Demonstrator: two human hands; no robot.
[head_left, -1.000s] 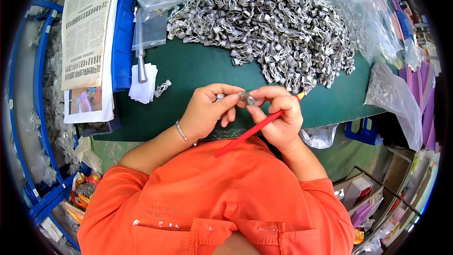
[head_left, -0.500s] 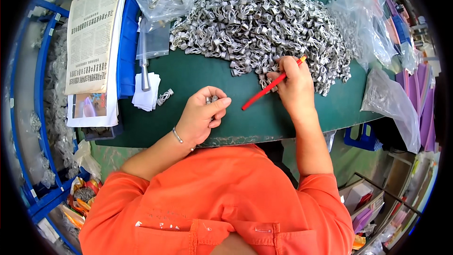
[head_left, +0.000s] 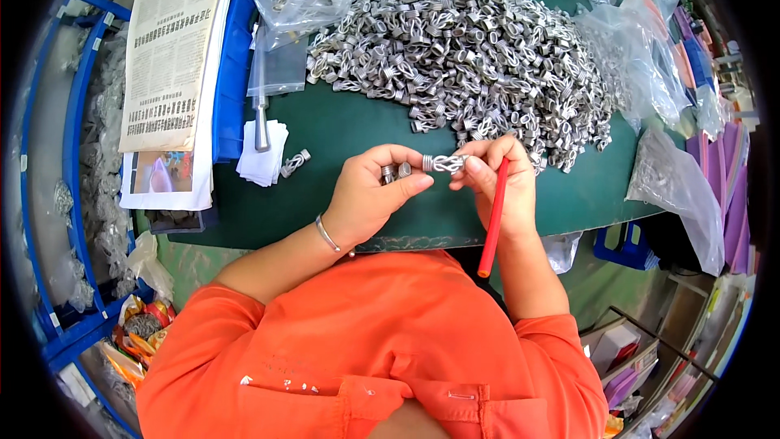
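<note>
Green tabletop [head_left: 357,118], fitting [head_left: 444,163] between fingers [head_left: 396,154]

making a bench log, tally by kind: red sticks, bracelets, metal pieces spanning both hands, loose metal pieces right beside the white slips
Red stick: 1
Bracelet: 1
Metal piece spanning left hand and right hand: 1
Loose metal piece beside white slips: 1
Total: 4

1. Link [head_left: 444,163]: silver-grey, ribbed at its left end, looped along the middle; lies crosswise, pinched between left fingers [head_left: 416,184] and right fingers [head_left: 479,175], above the table [head_left: 357,118] toward its near edge.
2. Metal pieces [head_left: 404,169]: silvery, within the left fingers, partly hidden.
3. Pen [head_left: 495,219]: red, slender, slanting from the right fingers across the table's near edge.
</note>
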